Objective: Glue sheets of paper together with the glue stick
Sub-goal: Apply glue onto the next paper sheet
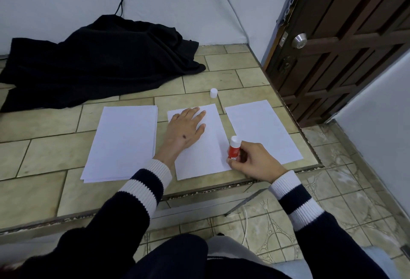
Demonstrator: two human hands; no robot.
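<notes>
— Red plastic glue stick with its white tip up: where do you have it?

— Your right hand has fingers curled closed around its barrel, upright, at the right edge of the middle white paper sheet.

— And your left hand?

— Flat on that same sheet, palm down, fingers spread narrow and gripping nothing.

— What lies around it?

— A stack of white paper sheets sits just left, apart from the middle one; a single white sheet lies just right. The small white cap stands beyond the middle sheet on the beige tiled tabletop. A crumpled black cloth lies far left, near the wall.
</notes>
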